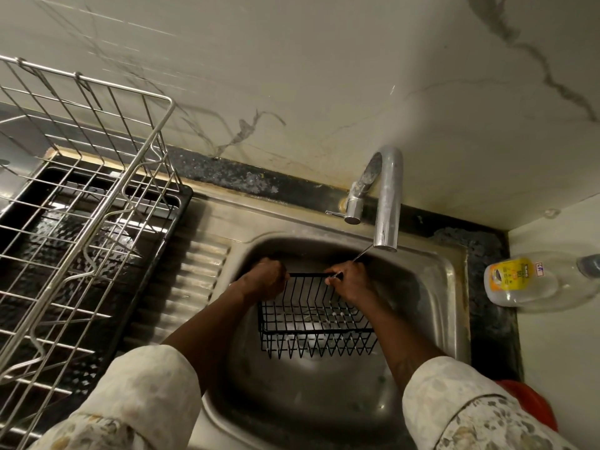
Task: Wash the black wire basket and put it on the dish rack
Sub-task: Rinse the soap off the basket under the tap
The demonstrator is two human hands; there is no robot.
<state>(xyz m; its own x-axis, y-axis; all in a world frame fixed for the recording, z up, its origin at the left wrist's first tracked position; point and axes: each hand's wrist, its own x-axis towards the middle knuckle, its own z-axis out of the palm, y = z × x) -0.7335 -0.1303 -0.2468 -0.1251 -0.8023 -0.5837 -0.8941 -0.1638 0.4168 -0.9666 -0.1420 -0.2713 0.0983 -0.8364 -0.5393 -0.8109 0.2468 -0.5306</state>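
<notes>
Both hands, left hand (264, 278) and right hand (349, 282), grasp the far rim of the black wire basket (316, 323) inside the sink (451, 287), under the tap (386, 203). The washing step seems in progress; next, lift it to the dish rack (84, 203) at the left edge.

Veined white marble wall (324, 76), dark speckled counter (227, 177), steel sink (454, 287), chrome tap (386, 203)

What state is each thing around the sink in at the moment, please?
black wire basket: held in the sink by its far rim.
left hand: grips that rim.
right hand: grips that rim.
tap: running a thin stream.
dish rack: upright on its black tray, basket not yet on it.
bottle: lying on its side, right of the sink.
</notes>
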